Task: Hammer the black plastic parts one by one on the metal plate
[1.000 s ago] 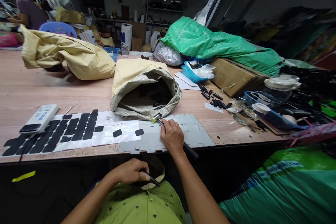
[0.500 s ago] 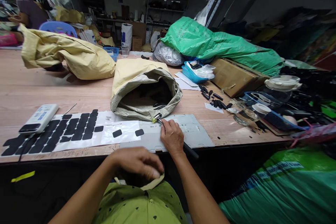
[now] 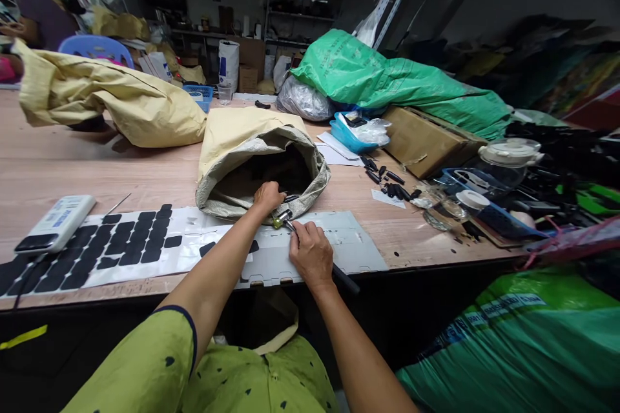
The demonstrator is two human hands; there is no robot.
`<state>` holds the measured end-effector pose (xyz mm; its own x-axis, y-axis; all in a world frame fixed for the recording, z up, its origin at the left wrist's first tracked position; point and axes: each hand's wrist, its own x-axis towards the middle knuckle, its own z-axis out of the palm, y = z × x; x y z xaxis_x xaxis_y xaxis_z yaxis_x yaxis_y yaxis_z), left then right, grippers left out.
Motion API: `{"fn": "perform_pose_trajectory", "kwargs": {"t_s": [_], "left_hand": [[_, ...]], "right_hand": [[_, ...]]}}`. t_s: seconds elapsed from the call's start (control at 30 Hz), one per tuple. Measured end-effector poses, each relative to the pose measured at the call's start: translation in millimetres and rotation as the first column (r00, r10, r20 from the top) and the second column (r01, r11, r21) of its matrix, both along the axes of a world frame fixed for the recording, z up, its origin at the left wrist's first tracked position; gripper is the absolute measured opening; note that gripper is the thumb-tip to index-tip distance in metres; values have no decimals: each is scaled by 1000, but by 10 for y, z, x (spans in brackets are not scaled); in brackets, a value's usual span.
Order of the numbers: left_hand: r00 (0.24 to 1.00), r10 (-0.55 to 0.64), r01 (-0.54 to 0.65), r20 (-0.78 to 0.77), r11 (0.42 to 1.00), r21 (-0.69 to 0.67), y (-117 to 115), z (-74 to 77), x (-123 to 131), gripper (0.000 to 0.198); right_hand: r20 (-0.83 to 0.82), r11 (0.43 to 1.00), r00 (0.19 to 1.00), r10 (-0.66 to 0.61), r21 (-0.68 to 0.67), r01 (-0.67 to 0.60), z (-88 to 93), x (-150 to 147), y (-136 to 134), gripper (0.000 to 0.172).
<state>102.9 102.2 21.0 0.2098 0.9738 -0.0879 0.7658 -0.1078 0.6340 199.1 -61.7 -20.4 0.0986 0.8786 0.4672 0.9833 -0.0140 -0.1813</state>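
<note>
My left hand (image 3: 268,196) reaches into the mouth of a cream paper-and-weave sack (image 3: 242,124) lying on the table. Its fingers are bent together beside a slim black piece (image 3: 291,198) on the sack's lower lip; whether they grip anything is hidden. My right hand (image 3: 312,250) is closed around a hammer (image 3: 345,278) with a black handle, its shiny, yellow-tipped head resting by the sack's edge. Under that hand lies a grey board (image 3: 361,248). To the left, a white sheet (image 3: 186,222) carries rows of black rounded stickers (image 3: 123,239).
A white device (image 3: 61,222) sits on the stickers at left. Several small black parts (image 3: 398,191) lie to the right, near a blue basket (image 3: 351,134) and a cardboard box (image 3: 426,142). A second sack (image 3: 145,110) lies behind. A person (image 3: 46,19) sits far left.
My left hand has gone from my lap forward into the sack's mouth. My right hand stays on the hammer in nearly the same place. The view has shifted slightly.
</note>
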Motion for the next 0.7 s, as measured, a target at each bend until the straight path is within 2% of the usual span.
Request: {"fn": "perform_pose_trajectory", "kwargs": {"t_s": [0.07,0.13,0.2,0.27,0.33,0.43,0.57,0.7], "left_hand": [[1000,-6,5,6,1000,24,-63,72,-70,13],[997,-18,11,80,996,90,-200,183,-210,14],[977,-67,32,203,984,173,-407,279,-413,14],[944,-145,79,296,971,226,-654,306,-645,12],[933,-202,134,298,963,235,-885,237,-855,10],[955,-210,159,209,959,236,-1116,4,-1042,7],[973,-195,153,121,945,290,-1194,-262,-1079,10],[968,-199,151,150,948,281,-1174,-312,-1075,12]], "right_hand": [[-3,1000,1000,-2,-1,2,7,-4,-4,26],[-3,1000,1000,-9,2,9,10,-7,-6,25],[-5,1000,1000,-16,1,16,9,-9,-5,24],[-10,1000,1000,-20,-2,20,4,-8,-2,24],[-15,1000,1000,-27,-2,27,-2,-8,1,25],[-8,998,998,-56,-3,56,-11,-14,0,25],[2,995,995,-103,-10,103,-16,-24,-3,18],[-4,994,994,-106,-40,106,3,-10,8,14]]}}
